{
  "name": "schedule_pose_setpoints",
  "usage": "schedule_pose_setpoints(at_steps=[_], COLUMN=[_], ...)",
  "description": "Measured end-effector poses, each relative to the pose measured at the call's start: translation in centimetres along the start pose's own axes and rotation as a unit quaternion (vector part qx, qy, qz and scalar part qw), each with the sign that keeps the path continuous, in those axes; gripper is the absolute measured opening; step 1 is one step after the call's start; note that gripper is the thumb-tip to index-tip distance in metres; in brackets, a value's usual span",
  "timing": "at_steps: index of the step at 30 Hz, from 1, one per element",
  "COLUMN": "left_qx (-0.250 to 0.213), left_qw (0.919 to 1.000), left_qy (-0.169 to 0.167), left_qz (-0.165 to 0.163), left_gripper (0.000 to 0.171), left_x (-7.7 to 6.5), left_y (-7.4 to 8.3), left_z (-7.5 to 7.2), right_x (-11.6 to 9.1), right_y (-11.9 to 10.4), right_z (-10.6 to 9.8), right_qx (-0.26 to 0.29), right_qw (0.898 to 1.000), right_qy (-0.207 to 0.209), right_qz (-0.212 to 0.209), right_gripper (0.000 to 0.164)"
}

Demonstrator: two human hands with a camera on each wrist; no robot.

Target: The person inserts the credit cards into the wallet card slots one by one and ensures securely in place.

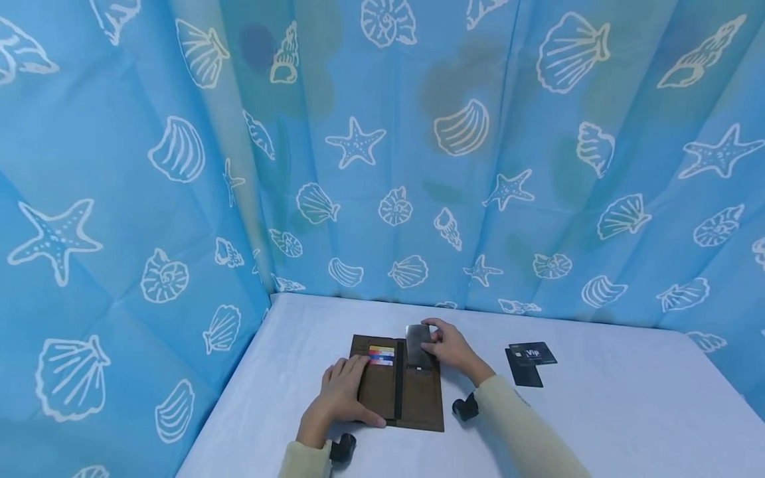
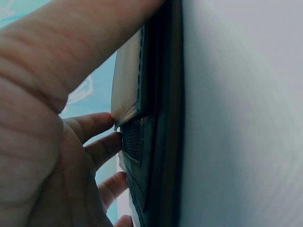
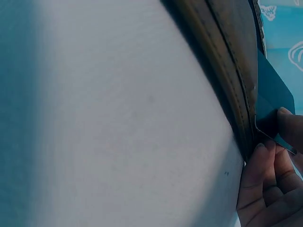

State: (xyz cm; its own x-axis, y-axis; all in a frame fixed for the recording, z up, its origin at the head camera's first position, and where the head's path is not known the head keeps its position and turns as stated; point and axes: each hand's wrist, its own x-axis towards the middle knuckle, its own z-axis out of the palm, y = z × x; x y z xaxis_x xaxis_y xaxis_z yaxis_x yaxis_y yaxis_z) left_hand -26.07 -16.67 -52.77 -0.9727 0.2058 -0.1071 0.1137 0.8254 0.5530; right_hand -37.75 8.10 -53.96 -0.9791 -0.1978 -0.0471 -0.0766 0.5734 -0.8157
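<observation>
A brown wallet [image 1: 421,401] lies spread flat on the table, a dark band running down its middle. In its left half several colourful cards [image 1: 381,355] show in the slots. My left hand [image 1: 343,392] rests on that left half, fingers extended along the edge and thumb at the bottom edge, as the left wrist view also shows. My right hand [image 1: 451,345] pinches a dark card [image 1: 418,342] between thumb and fingers. The card's lower end meets the pocket on the wallet's right half; in the right wrist view the card [image 3: 274,87] stands up beside the brown leather.
To the right on the white table [image 1: 597,405] lie two more dark cards, a black card marked Vip [image 1: 534,354] overlapping a plain black card [image 1: 526,375]. A blue curtain [image 1: 418,166] with shell and starfish prints hangs behind and at the left.
</observation>
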Motion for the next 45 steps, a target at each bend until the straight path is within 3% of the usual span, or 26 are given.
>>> schedule_pose_setpoints(at_steps=[12, 22, 36, 45], left_qx=[-0.001, 0.006, 0.013, 0.007], left_qw=[1.0000, 0.9999, 0.9999, 0.9999], left_qy=[-0.007, -0.007, -0.012, 0.003], left_qz=[-0.004, 0.004, 0.002, 0.008], left_gripper=[0.117, 0.118, 0.119, 0.119], left_x=[-0.1, -0.1, -0.1, -0.2], left_y=[0.4, 0.5, 0.0, 0.2], left_z=[0.2, 0.1, 0.2, -0.2], right_x=[-1.1, -1.3, -1.4, -1.1], right_y=[-0.1, -0.2, 0.0, -0.1], right_z=[-0.4, -0.8, -0.4, -0.6], right_qx=[-0.037, -0.005, -0.017, -0.007], right_qw=[0.999, 1.000, 0.999, 1.000], right_qy=[0.000, -0.013, -0.029, -0.030], right_qz=[-0.006, -0.017, 0.006, 0.005], right_gripper=[0.049, 0.050, 0.045, 0.043])
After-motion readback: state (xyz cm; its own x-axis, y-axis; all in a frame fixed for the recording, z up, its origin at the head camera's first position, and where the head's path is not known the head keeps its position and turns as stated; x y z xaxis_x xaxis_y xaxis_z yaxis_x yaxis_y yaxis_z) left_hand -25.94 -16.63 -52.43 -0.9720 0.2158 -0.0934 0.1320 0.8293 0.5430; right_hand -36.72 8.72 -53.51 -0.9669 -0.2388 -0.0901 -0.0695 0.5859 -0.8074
